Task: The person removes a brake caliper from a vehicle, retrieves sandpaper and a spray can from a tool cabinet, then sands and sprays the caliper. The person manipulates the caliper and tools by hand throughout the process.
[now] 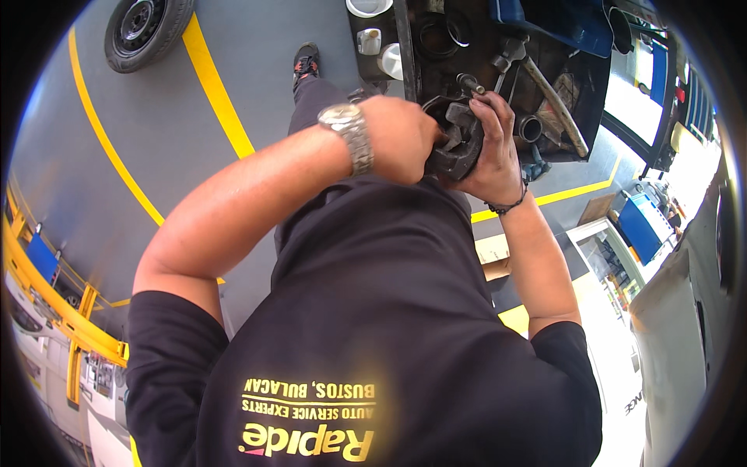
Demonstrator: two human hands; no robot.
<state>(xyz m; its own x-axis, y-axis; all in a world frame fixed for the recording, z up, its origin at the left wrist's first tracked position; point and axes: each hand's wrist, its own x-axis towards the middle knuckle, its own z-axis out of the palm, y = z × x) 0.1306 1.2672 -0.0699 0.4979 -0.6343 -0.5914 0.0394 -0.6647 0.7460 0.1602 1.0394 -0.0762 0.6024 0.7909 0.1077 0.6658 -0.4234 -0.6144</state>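
Observation:
A dark, greasy metal part with a hollow middle and thick arms, which looks like a brake caliper (461,144), is held in front of my body. My right hand (496,148) wraps round its right side, with the fingers up along the edge. Beside those fingertips a metal pin or bolt (470,84) sticks out. From the left, my left hand (401,138) is closed against the caliper. Its fingertips go into the hollow, where they are partly hidden. A metal watch is on my left wrist and a dark bracelet on the right.
Beyond my hands stands a dark work tray (576,86) with a hammer (554,105), a metal ring (530,128) and other tools. White containers (391,61) are at its left. A wheel (148,31) lies on the grey floor (249,62) at the far left, near yellow lines.

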